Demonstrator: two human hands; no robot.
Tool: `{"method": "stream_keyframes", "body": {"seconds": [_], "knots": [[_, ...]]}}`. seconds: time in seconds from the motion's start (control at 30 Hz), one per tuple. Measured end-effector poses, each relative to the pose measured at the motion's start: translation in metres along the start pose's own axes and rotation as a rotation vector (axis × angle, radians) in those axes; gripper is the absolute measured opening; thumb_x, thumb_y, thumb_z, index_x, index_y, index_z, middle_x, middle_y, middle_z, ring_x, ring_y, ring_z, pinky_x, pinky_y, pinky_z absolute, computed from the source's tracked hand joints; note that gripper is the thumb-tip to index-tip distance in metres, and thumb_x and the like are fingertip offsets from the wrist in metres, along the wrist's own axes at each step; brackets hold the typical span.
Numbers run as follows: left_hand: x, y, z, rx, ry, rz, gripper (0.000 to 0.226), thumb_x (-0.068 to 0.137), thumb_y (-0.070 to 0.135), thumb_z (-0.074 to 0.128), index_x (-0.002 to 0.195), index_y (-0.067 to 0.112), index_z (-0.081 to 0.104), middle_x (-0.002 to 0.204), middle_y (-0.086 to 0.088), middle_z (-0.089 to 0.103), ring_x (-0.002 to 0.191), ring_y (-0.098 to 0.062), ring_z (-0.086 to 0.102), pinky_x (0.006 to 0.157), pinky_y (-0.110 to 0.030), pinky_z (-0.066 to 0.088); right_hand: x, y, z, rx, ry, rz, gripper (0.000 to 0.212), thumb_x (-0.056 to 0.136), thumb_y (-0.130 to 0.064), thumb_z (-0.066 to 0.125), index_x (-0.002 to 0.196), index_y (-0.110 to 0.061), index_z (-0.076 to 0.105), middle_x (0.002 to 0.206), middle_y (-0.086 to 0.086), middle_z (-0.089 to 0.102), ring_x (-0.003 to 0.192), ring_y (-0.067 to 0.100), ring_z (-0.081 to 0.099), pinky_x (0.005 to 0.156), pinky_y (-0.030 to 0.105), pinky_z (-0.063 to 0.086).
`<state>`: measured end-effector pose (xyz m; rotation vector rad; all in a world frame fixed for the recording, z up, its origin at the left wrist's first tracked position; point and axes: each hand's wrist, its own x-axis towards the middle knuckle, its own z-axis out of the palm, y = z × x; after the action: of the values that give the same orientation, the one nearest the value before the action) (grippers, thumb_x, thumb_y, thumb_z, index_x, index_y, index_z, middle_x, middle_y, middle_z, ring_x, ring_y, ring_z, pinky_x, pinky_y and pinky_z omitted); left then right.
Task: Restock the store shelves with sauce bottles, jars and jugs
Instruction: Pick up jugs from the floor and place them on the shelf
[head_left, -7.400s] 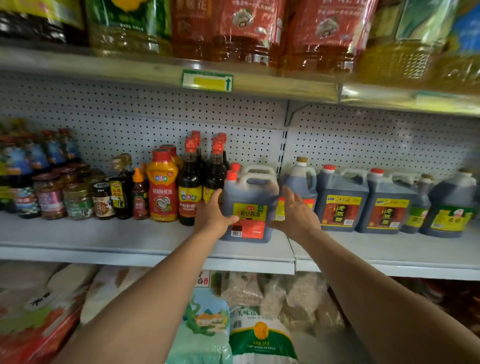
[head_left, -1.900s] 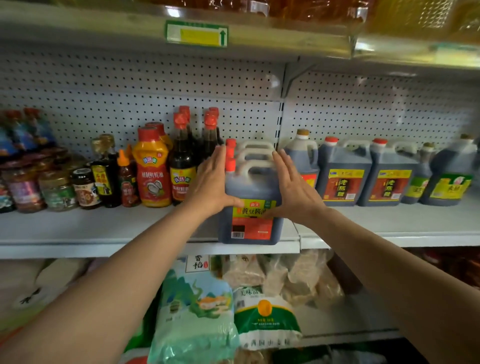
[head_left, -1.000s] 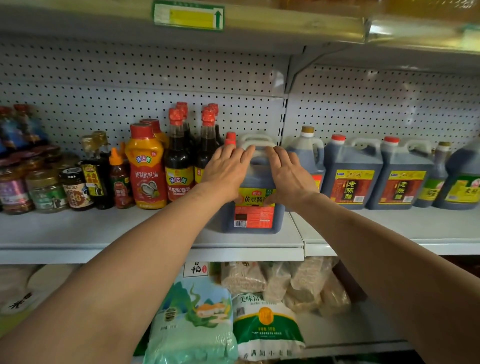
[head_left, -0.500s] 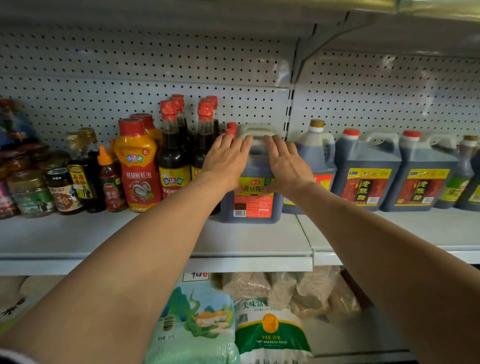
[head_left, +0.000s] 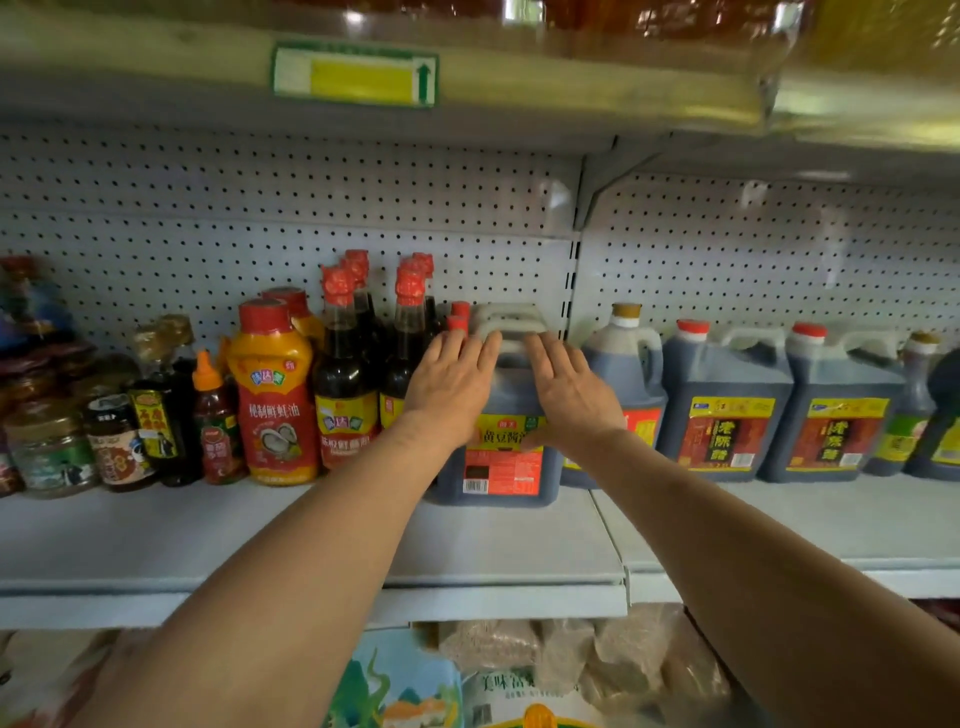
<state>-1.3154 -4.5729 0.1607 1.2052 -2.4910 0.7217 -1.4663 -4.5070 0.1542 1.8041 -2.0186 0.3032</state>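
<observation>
1. Several dark sauce jugs, red-capped bottles and jars already stand on the white metal shelf (head_left: 156, 540).
2. Both hands, left hand (head_left: 451, 384) and right hand (head_left: 571, 395), lie flat with straight fingers on the front dark soy-sauce jug with a red-yellow label (head_left: 501, 467), which stands mid-shelf before the pegboard.
3. Judging by the bare shelf front, more stock probably remains.

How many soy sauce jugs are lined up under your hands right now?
3, in one row front to back: the front jug under both hands, and two behind it, shown only by stacked handles and red caps. More may be hidden.
</observation>
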Motion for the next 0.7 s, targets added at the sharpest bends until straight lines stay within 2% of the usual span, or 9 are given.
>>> {"method": "stream_keyframes", "body": {"seconds": [0.1, 0.2, 0.27, 0.33, 0.4, 0.47, 0.5, 0.6, 0.7], "knots": [[-0.001, 0.001, 0.003, -0.035, -0.017, -0.006, 0.117, 0.076, 0.015, 0.076, 0.156, 0.009, -0.009, 0.161, -0.011, 0.016, 0.149, -0.034, 0.008, 0.122, -0.045, -0.001, -0.003, -0.001, -0.002, -0.028, -0.027, 0.011, 0.141, 0.066, -0.053, 0.086, 0.157, -0.014, -0.016, 0.167, 0.005, -0.003, 0.153, 0.028, 0.005, 0.122, 0.038, 0.020], [0.003, -0.002, 0.002, -0.073, -0.043, -0.026, 0.115, 0.080, 0.012, 0.071, 0.155, 0.012, -0.016, 0.165, -0.009, 0.003, 0.152, -0.032, -0.004, 0.119, -0.047, -0.013, -0.003, -0.003, -0.010, -0.022, -0.072, 0.040, 0.132, 0.078, -0.042, 0.082, 0.155, -0.018, -0.022, 0.166, 0.005, -0.017, 0.154, 0.031, -0.005, 0.125, 0.042, 0.014], [0.003, 0.000, -0.004, -0.078, -0.065, -0.046, 0.116, 0.081, 0.010, 0.071, 0.155, 0.015, -0.018, 0.165, -0.009, -0.011, 0.151, -0.032, -0.015, 0.119, -0.049, -0.014, -0.005, -0.004, -0.022, -0.017, -0.089, 0.045, 0.122, 0.084, -0.036, 0.078, 0.156, -0.021, -0.021, 0.166, 0.007, -0.019, 0.154, 0.033, -0.007, 0.125, 0.044, 0.013], [-0.005, 0.004, -0.015, -0.121, -0.072, -0.092, 0.116, 0.080, 0.010, 0.072, 0.156, 0.018, -0.015, 0.165, -0.010, -0.014, 0.150, -0.031, -0.017, 0.121, -0.050, -0.010, -0.014, -0.006, -0.038, -0.020, -0.109, 0.029, 0.122, 0.081, -0.041, 0.079, 0.158, -0.023, -0.015, 0.167, 0.009, -0.013, 0.154, 0.035, -0.003, 0.124, 0.046, 0.014], [-0.021, 0.008, -0.030, -0.185, -0.090, -0.132, 0.118, 0.078, 0.021, 0.079, 0.157, 0.021, -0.007, 0.165, -0.009, -0.008, 0.152, -0.031, -0.009, 0.122, -0.050, 0.000, -0.030, -0.007, -0.057, -0.039, -0.120, 0.000, 0.116, 0.079, -0.040, 0.080, 0.159, -0.021, -0.001, 0.166, 0.010, 0.005, 0.152, 0.033, 0.010, 0.121, 0.044, 0.022], [-0.043, 0.009, -0.048, -0.244, -0.113, -0.170, 0.115, 0.074, 0.026, 0.084, 0.157, 0.023, 0.003, 0.162, -0.010, 0.006, 0.148, -0.032, 0.011, 0.119, -0.047, 0.022, -0.047, -0.008, -0.074, -0.027, -0.131, -0.001, 0.096, 0.080, -0.032, 0.079, 0.154, -0.020, 0.018, 0.152, 0.009, 0.031, 0.143, 0.030, 0.029, 0.110, 0.040, 0.037], [-0.054, 0.009, -0.057, -0.270, -0.112, -0.189, 0.109, 0.074, 0.023, 0.083, 0.155, 0.023, 0.011, 0.157, -0.010, 0.017, 0.142, -0.032, 0.023, 0.112, -0.044, 0.035, -0.056, -0.009, -0.082, -0.015, -0.154, 0.009, 0.089, 0.080, -0.029, 0.078, 0.150, -0.020, 0.024, 0.145, 0.008, 0.039, 0.137, 0.030, 0.036, 0.102, 0.040, 0.042], [-0.090, 0.005, -0.078, -0.323, -0.157, -0.226, 0.085, 0.078, 0.018, 0.079, 0.146, 0.021, 0.029, 0.140, -0.009, 0.036, 0.127, -0.030, 0.039, 0.090, -0.038, 0.047, -0.082, -0.017, -0.099, 0.009, -0.228, -0.001, 0.086, 0.080, -0.029, 0.080, 0.149, -0.020, 0.028, 0.142, 0.009, 0.040, 0.129, 0.033, 0.043, 0.089, 0.042, 0.048], [-0.131, 0.006, -0.094, -0.362, -0.252, -0.245, 0.078, 0.075, 0.026, 0.084, 0.141, 0.021, 0.040, 0.138, -0.007, 0.036, 0.127, -0.030, 0.044, 0.092, -0.043, 0.049, -0.110, -0.030, -0.104, 0.030, -0.265, -0.028, 0.081, 0.080, -0.032, 0.081, 0.145, -0.023, 0.034, 0.146, 0.010, 0.037, 0.127, 0.036, 0.046, 0.089, 0.043, 0.051]]}}
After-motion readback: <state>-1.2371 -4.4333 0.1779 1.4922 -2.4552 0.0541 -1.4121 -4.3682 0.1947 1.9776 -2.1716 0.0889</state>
